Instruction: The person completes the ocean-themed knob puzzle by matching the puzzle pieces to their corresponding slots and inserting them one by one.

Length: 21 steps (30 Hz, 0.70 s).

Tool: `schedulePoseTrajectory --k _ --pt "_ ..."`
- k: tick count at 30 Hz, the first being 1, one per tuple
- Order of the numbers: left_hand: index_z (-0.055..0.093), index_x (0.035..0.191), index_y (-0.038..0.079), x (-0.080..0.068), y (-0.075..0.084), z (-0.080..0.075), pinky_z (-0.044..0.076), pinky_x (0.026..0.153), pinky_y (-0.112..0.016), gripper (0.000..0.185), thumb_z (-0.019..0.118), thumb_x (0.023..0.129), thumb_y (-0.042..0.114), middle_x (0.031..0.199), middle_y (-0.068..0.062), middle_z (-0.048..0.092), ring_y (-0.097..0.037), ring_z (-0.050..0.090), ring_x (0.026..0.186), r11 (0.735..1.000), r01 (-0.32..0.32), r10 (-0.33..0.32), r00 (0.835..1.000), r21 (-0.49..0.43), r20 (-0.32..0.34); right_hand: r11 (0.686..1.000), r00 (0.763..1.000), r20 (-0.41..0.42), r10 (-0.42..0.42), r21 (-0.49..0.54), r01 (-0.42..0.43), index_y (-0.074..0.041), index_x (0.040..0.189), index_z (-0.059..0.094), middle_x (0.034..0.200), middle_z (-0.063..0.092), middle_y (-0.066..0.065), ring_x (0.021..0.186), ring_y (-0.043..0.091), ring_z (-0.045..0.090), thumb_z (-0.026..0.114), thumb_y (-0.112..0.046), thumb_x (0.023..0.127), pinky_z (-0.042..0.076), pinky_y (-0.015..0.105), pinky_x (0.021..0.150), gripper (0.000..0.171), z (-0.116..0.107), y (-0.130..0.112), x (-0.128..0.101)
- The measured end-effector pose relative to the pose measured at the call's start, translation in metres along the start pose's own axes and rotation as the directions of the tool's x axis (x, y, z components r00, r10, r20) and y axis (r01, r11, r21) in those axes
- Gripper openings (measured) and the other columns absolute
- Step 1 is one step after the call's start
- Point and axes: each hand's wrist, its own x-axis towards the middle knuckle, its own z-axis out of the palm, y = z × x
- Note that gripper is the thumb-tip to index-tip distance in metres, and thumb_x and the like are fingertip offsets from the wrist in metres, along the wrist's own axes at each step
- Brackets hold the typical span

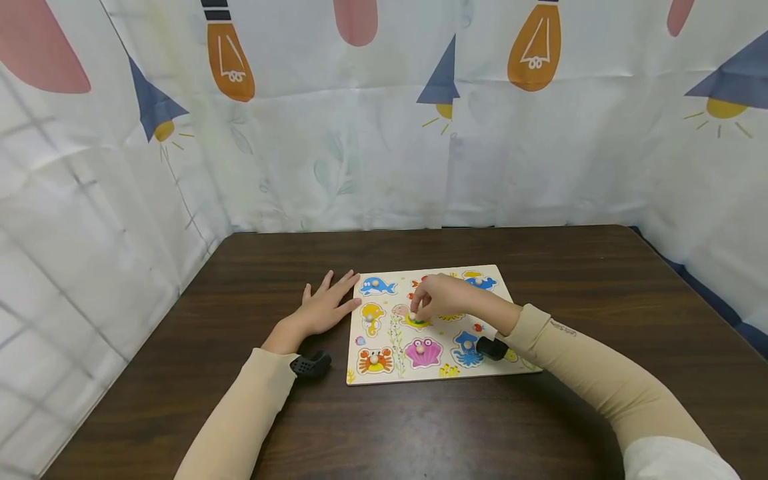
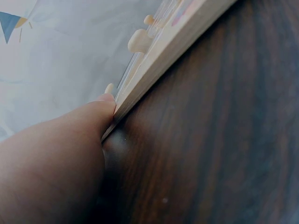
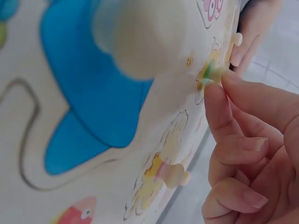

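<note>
Both forearms, in beige sleeves, reach forward over the dark wooden tabletop (image 1: 600,280) from the near edge. The right hand (image 1: 441,300) arches over the middle of the wooden puzzle board (image 1: 510,293), wrist raised, its thumb and forefinger tips pinched together on the small pale knob of the green and yellow piece (image 1: 417,322), which sits at the board's centre directly under those fingertips; whether the piece lies seated in its recess or is slightly lifted cannot be told. The left hand (image 1: 324,308) lies flat, palm down, just left of the board, fingers straight and spread, their tips pointing away and toward the right, touching the board's left edge. The board lies flat, its long axis running left to right. In its recesses sit knobbed animal pieces: nearest to the person an orange crab (image 1: 375,361), a pink shell (image 1: 423,351) and a blue octopus (image 1: 467,347); left of the right hand a yellow seahorse (image 1: 372,317); beyond it a blue whale (image 1: 376,287). A patterned curtain (image 1: 384,113) hangs behind.
</note>
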Motion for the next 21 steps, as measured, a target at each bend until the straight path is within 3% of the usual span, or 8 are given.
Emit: schedulePoseTrajectory --k 7,12,17,21 --pt "0.024 0.166 0.018 -0.002 -0.004 -0.002 -0.009 0.112 -0.075 0.069 0.046 0.108 0.049 0.171 -0.008 0.016 -0.041 -0.002 0.156 1.0 0.011 -0.011 1.0 -0.002 0.003 0.999 0.998 -0.054 -0.04 -0.01 0.04 -0.016 0.103 0.08 0.085 0.066 -0.005 0.073 0.013 0.059 0.076 -0.02 0.095 0.049 0.027 0.065 0.009 -0.009 0.005 -0.008" --pt "0.023 0.166 0.018 -0.005 -0.006 -0.005 -0.009 0.111 -0.075 0.069 0.046 0.108 0.049 0.171 -0.009 0.014 -0.041 -0.002 0.155 1.0 0.019 -0.019 1.0 -0.01 0.018 0.996 0.986 -0.148 -0.072 0.034 0.078 -0.01 0.11 0.079 0.088 0.069 -0.002 0.076 0.017 0.061 0.074 -0.017 0.097 0.051 0.029 0.066 0.016 -0.021 0.016 -0.018" --pt "0.024 0.166 0.019 -0.007 -0.009 -0.01 -0.008 0.112 -0.075 0.069 0.046 0.108 0.049 0.171 -0.008 0.013 -0.041 -0.003 0.155 0.999 0.03 -0.029 0.998 -0.028 0.051 0.994 0.958 -0.276 -0.072 0.065 0.093 -0.008 0.114 0.078 0.092 0.07 -0.001 0.08 0.02 0.059 0.072 -0.017 0.098 0.051 0.031 0.068 0.019 -0.029 0.03 -0.034" --pt "0.026 0.165 0.018 -0.007 -0.008 -0.016 -0.006 0.112 -0.076 0.069 0.048 0.108 0.049 0.171 -0.01 0.016 -0.042 0.0 0.155 0.998 0.037 -0.034 0.998 -0.053 0.055 0.994 0.919 -0.392 -0.048 0.075 0.084 -0.006 0.117 0.076 0.098 0.071 0.003 0.081 0.021 0.057 0.07 -0.016 0.099 0.051 0.034 0.071 0.022 -0.033 0.046 -0.047"
